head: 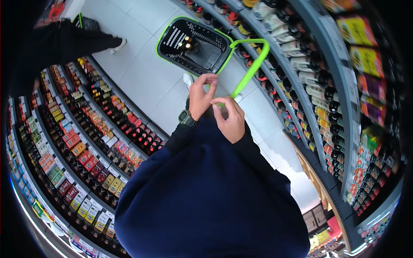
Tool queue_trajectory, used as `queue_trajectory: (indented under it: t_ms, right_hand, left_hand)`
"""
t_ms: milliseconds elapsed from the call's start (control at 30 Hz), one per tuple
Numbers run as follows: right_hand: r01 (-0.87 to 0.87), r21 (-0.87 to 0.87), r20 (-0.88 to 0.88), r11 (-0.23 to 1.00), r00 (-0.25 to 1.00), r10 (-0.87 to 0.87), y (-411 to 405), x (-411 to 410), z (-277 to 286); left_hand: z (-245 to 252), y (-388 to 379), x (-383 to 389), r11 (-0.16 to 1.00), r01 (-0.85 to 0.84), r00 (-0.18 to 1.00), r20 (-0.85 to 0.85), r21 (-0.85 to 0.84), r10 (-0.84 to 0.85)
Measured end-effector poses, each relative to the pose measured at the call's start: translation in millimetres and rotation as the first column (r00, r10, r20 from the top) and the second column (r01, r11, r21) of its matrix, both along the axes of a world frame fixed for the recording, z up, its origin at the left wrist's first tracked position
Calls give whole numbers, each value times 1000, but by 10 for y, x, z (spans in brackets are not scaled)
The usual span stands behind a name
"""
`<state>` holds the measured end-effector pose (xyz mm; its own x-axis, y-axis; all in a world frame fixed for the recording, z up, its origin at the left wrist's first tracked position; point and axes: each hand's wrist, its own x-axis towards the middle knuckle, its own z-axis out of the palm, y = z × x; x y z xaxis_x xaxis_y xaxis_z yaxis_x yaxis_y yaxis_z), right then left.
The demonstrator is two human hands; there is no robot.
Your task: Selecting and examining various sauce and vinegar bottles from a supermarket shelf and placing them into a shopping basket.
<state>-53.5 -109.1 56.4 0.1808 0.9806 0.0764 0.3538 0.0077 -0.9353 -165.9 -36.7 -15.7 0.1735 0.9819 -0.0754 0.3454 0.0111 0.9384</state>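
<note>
My left hand [200,96] is raised before my body, thumb and fingers curled towards each other with nothing visible between them. A dark digital watch [186,118] is strapped on that wrist. Close beside it, my right hand [233,122] has a bent thumb and forefinger forming a loop, and no held item shows. Behind both hands passes the bright green handle [250,75] of a black shopping basket [166,56], partly hidden by them. The basket stands on the floor just ahead of me. Inside it are several dark bottles [190,45] with light caps.
On the left, shelves [106,163] carry rows of boxes and bottles. More shelving [350,93] on the right holds jars, bottles and packets. A person in dark trousers [87,43] stands ahead on the left, near another basket [88,23]. Pale floor tiles [138,61] run between.
</note>
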Motion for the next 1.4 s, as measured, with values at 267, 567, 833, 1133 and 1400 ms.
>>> queue_trajectory:
  t_ms: [267, 567, 833, 1133, 1400]
  right_hand:
    - [-6, -291, -57, 957, 998, -11, 694, -934, -669]
    - [3, -529, -292, 849, 938, -185, 1387, -1672, -1182]
    - [118, -702, -237, 702, 891, -386, 1521, -1458, -1889]
    - [180, -820, -203, 543, 795, -572, 1136, -1451, -2842]
    - [146, -904, -145, 402, 778, -611, 836, -1307, -3148]
  left_hand:
    - [-644, 711, -1232, 960, 191, 977, -56, -203, -206]
    - [-2270, 1688, -1905, 889, 290, 855, -322, -354, -407]
    - [-4479, 2426, -1749, 827, 239, 588, -602, -509, -541]
    - [-5988, 2914, -1326, 834, 144, 624, -606, -533, -494]
    - [-6773, 3067, -1160, 801, 117, 461, -683, -587, -567]
